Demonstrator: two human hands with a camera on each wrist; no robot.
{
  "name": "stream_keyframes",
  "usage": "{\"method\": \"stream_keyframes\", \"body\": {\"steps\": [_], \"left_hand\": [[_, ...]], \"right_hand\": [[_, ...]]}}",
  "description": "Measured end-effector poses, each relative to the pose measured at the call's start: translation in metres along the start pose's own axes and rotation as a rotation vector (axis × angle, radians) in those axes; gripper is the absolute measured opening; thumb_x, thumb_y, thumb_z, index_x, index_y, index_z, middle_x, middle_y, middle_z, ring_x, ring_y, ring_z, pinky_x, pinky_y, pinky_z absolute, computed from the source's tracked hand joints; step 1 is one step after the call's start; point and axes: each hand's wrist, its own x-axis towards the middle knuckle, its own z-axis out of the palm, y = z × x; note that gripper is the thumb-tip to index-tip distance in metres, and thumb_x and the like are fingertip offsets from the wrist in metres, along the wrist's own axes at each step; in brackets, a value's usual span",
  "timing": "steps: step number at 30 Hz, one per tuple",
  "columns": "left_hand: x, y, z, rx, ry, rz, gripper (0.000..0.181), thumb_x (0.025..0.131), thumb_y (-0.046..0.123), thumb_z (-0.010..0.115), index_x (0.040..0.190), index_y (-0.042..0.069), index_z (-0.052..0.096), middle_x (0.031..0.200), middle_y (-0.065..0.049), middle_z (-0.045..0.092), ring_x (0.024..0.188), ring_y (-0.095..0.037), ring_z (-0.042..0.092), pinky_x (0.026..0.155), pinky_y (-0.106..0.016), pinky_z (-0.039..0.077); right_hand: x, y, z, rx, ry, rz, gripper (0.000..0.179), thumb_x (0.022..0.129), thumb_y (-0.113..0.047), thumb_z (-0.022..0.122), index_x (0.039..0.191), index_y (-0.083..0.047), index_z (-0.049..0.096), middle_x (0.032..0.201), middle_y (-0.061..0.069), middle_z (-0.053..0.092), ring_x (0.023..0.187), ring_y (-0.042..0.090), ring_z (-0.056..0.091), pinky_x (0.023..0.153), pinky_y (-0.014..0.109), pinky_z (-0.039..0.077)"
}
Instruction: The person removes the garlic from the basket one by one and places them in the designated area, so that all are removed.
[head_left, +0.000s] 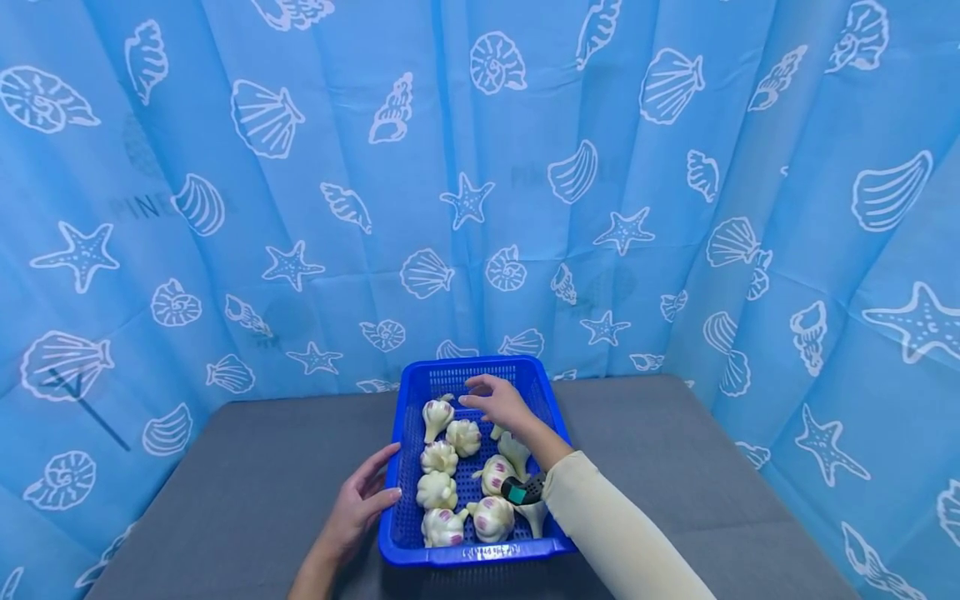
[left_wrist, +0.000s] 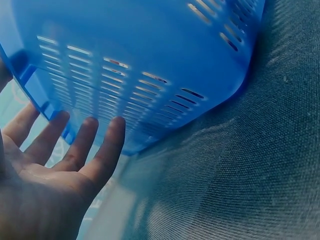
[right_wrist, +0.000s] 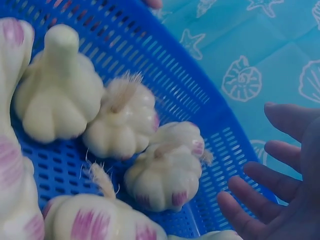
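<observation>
Several garlic bulbs [head_left: 463, 437], cream with purple patches, lie in a blue plastic basket [head_left: 387, 533]. A column of them runs along the basket's left side; others sit to the right, partly covered by the right forearm. My right hand [head_left: 498, 404] is over the back half of the basket, fingers spread and holding nothing. In the right wrist view, that hand [right_wrist: 272, 190] stands beside the bulbs [right_wrist: 167, 175] with its fingers apart. At the basket's left rim is my left hand [head_left: 360, 504], thumb and fingertips at the edge. Loosely extended fingers [left_wrist: 82, 142] lie along the slotted outer wall.
The basket stands on a grey cloth-covered table [head_left: 285, 467]. Behind and on both sides hangs a blue curtain [head_left: 465, 125] with white shell and starfish prints. A small black-and-teal device [head_left: 522, 490] sits at the right wrist, above the bulbs.
</observation>
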Motion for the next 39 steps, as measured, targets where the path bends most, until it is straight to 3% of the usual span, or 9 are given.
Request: {"method": "stream_keyframes", "body": {"steps": [9, 15, 23, 32, 39], "left_hand": [[0.000, 0.001, 0.001, -0.029, 0.006, -0.016, 0.061, 0.091, 0.006, 0.063, 0.147, 0.011, 0.040, 0.151, -0.018, 0.034, 0.129, -0.039, 0.044, 0.093, -0.043, 0.050], [-0.001, 0.003, 0.000, -0.034, 0.007, -0.023, 0.062, 0.091, 0.005, 0.063, 0.148, 0.010, 0.040, 0.150, -0.019, 0.035, 0.127, -0.037, 0.046, 0.092, -0.041, 0.051], [0.001, 0.002, 0.000, -0.024, 0.015, -0.045, 0.062, 0.090, 0.008, 0.066, 0.147, 0.012, 0.041, 0.151, -0.017, 0.036, 0.128, -0.037, 0.045, 0.094, -0.044, 0.049], [0.000, 0.002, 0.001, -0.003, 0.014, -0.040, 0.063, 0.090, 0.010, 0.066, 0.147, 0.012, 0.040, 0.152, -0.018, 0.033, 0.130, -0.040, 0.043, 0.095, -0.047, 0.048], [0.001, 0.001, 0.001, -0.002, 0.022, -0.046, 0.062, 0.090, 0.010, 0.066, 0.147, 0.013, 0.041, 0.152, -0.016, 0.034, 0.130, -0.039, 0.043, 0.095, -0.047, 0.048]], "right_hand": [[-0.001, 0.004, 0.003, -0.172, -0.008, -0.045, 0.040, 0.091, -0.027, 0.069, 0.126, -0.009, 0.061, 0.128, 0.018, 0.059, 0.112, 0.034, 0.059, 0.086, 0.047, 0.051], [0.000, 0.005, 0.008, -0.229, -0.102, -0.100, 0.045, 0.091, -0.021, 0.069, 0.131, -0.004, 0.057, 0.135, 0.021, 0.053, 0.117, 0.039, 0.055, 0.089, 0.048, 0.050], [-0.004, 0.011, 0.016, -0.367, -0.266, -0.143, 0.047, 0.088, -0.015, 0.070, 0.133, -0.006, 0.058, 0.137, 0.015, 0.054, 0.126, 0.036, 0.048, 0.099, 0.049, 0.043], [-0.007, 0.013, 0.018, -0.504, -0.364, -0.148, 0.056, 0.084, -0.010, 0.074, 0.136, -0.008, 0.055, 0.142, 0.011, 0.049, 0.134, 0.032, 0.040, 0.108, 0.048, 0.034], [-0.007, 0.013, 0.018, -0.529, -0.364, -0.167, 0.051, 0.083, -0.004, 0.074, 0.131, -0.007, 0.056, 0.138, 0.011, 0.052, 0.129, 0.030, 0.045, 0.105, 0.046, 0.038]]}}
